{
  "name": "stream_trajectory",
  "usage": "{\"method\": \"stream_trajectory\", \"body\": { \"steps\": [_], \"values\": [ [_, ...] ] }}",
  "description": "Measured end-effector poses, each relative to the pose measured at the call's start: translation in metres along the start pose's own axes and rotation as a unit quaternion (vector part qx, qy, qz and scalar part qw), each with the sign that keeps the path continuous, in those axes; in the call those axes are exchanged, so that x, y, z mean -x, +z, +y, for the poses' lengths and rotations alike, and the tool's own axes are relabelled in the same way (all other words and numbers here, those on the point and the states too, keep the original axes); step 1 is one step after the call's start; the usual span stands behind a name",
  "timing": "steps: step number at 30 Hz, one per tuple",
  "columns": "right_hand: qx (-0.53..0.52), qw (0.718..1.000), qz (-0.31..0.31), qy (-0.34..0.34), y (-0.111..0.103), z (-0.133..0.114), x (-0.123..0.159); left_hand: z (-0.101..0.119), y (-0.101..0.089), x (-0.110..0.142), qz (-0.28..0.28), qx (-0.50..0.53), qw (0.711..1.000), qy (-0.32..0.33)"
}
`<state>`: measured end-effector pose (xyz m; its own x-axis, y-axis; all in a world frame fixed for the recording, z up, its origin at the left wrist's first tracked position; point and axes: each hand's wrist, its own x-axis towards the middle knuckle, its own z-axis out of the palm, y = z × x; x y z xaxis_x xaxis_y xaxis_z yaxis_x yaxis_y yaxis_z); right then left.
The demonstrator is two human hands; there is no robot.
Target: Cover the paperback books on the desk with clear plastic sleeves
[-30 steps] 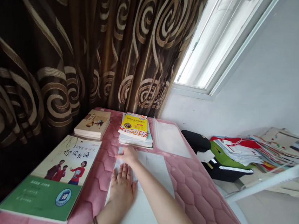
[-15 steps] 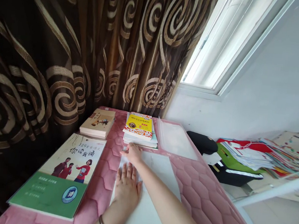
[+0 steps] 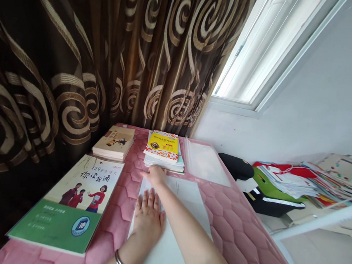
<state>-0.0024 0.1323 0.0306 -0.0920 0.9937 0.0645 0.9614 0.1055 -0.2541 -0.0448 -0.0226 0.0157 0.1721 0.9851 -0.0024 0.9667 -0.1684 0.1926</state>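
My left hand (image 3: 148,217) lies flat, fingers stretched out, on a white sheet (image 3: 172,214) that rests on the pink quilted table cover (image 3: 232,228). A bangle is on that wrist. My right hand (image 3: 156,174) reaches across to the sheet's far left corner, fingers pressed down on its edge just in front of a stack of books topped by a yellow book (image 3: 162,146).
A large green-and-cream book (image 3: 72,205) lies at the left, a smaller beige book stack (image 3: 114,142) behind it. A clear plastic sleeve (image 3: 204,161) sits beside the yellow book. A dark swirl-patterned curtain (image 3: 77,56) hangs behind. Piles of papers (image 3: 308,182) lie to the right.
Both hands stay on the sheet. My right hand has edged slightly farther toward the yellow book stack; the view shifted a little.
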Motion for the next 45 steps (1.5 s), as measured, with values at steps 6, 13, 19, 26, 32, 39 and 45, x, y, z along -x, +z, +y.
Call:
{"method": "stream_trajectory", "body": {
  "steps": [6, 13, 19, 26, 32, 39, 45],
  "values": [
    [0.006, 0.999, 0.043, 0.022, 0.009, -0.009, -0.004, 0.001, -0.014, 0.004, -0.038, -0.002, 0.999, 0.003],
    [-0.019, 0.996, 0.034, -0.077, 0.009, 0.011, 0.029, 0.002, -0.008, 0.003, 0.007, -0.012, 1.0, -0.008],
    [-0.01, 0.993, -0.039, -0.113, -0.005, 0.091, 0.07, 0.0, -0.002, 0.001, 0.043, -0.025, 0.999, -0.002],
    [0.031, 0.998, -0.051, -0.006, -0.03, 0.18, 0.096, 0.001, -0.004, 0.002, 0.041, -0.079, 0.996, 0.01],
    [0.026, 0.999, -0.03, -0.02, -0.034, 0.182, 0.101, 0.006, -0.008, 0.003, 0.051, -0.096, 0.994, 0.004],
    [-0.019, 1.0, -0.018, -0.012, -0.035, 0.188, 0.098, 0.056, -0.003, -0.006, -0.045, -0.036, 0.995, 0.077],
    [-0.105, 0.992, 0.044, -0.046, -0.043, 0.215, 0.095, 0.113, 0.006, -0.028, -0.052, 0.025, 0.992, 0.11]
  ]
}}
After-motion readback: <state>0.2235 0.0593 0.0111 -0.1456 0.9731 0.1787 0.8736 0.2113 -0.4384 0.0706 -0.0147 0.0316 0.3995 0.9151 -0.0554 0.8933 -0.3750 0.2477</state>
